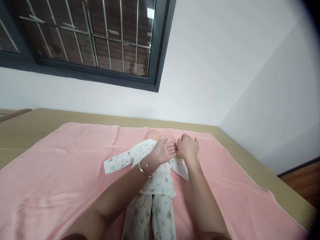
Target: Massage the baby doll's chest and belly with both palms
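A doll (153, 135) with a bare, rounded head lies on its back. It wears a white printed top (160, 182) and matching trousers (163, 216). One sleeve (117, 163) stretches out to the left; the other sleeve (179, 167) slants down at the right. Over the doll's upper chest, my left hand (165, 152) is open, palm up, with bracelets at the wrist. My right hand (188, 146) is closed, its curled fingers close to my left fingertips. Just under it shows a small yellow patterned thing (179, 155), mostly hidden; I cannot tell whether the hand grips it.
A pink blanket (75, 160) with wrinkles covers much of a light wooden surface (240, 163). White walls (212, 60) rise behind and at the right. A dark-framed window (157, 66) with metal bars is above, and a brown wooden piece (302, 180) stands at the right edge.
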